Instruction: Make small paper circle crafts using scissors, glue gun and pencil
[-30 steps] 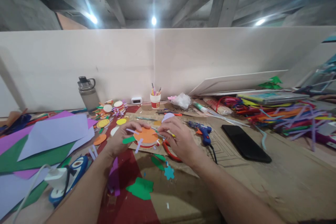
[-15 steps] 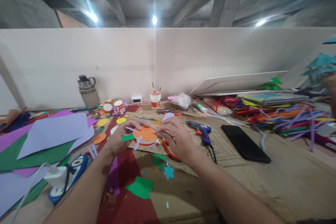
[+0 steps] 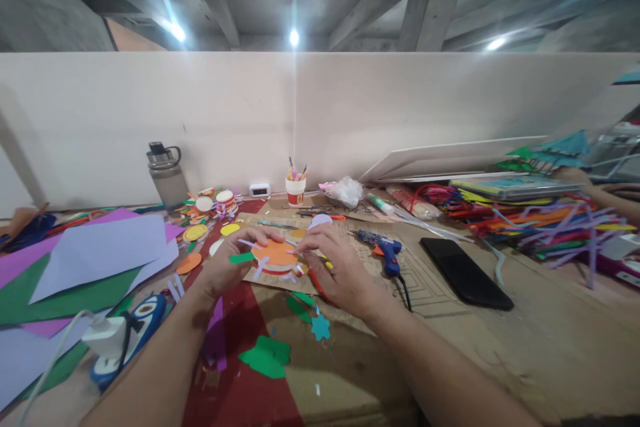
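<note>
My left hand [image 3: 231, 265] is closed around the left side of a round paper craft [image 3: 276, 254]. An orange disc tops it, a white and red band shows below, and short purple strips and a green tab stick out round its edge. The fingers of my right hand [image 3: 340, 270] are bent at the craft's right edge, fingertips on a small purple strip there. Part of a red-orange handle [image 3: 317, 285] shows under that hand. Below lie green paper scraps [image 3: 266, 356] and a blue paper flower [image 3: 321, 327].
A blue glue gun [image 3: 386, 252] and a black phone [image 3: 465, 272] lie to the right. Coloured strips [image 3: 555, 237] are heaped beyond. Paper sheets [image 3: 100, 250], a power strip [image 3: 145, 323] and a bottle [image 3: 167, 177] stand left. Another person's hand [image 3: 575, 177] holds a blue-green paper piece at far right.
My right fingers have shifted slightly on the craft's right edge, the thumb lower. At far right, the other person's hand has lowered the blue-green paper piece towards the table and leftward.
</note>
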A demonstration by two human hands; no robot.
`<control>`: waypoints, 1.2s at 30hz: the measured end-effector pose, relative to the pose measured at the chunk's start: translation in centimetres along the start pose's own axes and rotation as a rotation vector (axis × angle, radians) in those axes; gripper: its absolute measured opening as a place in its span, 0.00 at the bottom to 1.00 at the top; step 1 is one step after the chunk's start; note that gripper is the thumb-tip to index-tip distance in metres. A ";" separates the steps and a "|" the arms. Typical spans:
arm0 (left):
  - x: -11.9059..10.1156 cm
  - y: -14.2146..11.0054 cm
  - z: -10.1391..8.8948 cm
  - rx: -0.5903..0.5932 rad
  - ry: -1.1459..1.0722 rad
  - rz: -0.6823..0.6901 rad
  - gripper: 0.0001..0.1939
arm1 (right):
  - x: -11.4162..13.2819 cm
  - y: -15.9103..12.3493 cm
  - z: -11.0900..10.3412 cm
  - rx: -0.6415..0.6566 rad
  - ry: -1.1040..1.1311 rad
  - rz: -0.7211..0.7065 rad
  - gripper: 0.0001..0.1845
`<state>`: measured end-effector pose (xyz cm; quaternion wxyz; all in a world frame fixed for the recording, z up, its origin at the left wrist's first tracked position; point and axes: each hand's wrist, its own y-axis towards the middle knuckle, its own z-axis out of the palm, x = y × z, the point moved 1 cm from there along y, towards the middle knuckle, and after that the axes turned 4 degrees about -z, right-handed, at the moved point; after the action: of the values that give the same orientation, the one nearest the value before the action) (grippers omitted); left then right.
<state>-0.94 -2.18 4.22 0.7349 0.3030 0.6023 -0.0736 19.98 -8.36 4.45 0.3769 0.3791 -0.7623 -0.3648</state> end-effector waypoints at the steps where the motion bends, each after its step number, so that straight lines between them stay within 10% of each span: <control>1: 0.0 0.0 0.0 0.004 -0.013 -0.010 0.12 | 0.1 0.0 0.0 0.006 0.005 0.007 0.08; 17: 2.5 0.0 -1.4 0.063 -0.126 -0.070 0.13 | 0.3 -0.1 0.0 0.066 0.035 0.041 0.12; 31: 2.7 1.1 0.5 -0.292 -0.516 -0.144 0.13 | -1.1 -0.4 0.9 -0.159 0.484 0.449 0.22; 36: 2.5 0.7 0.3 -0.195 -0.549 -0.112 0.13 | -0.3 -0.5 1.0 -0.084 0.550 0.360 0.25</control>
<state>0.27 -1.14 2.17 0.8907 0.1659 0.4011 -0.1352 19.44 -8.02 3.50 0.6423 0.3069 -0.6710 -0.2072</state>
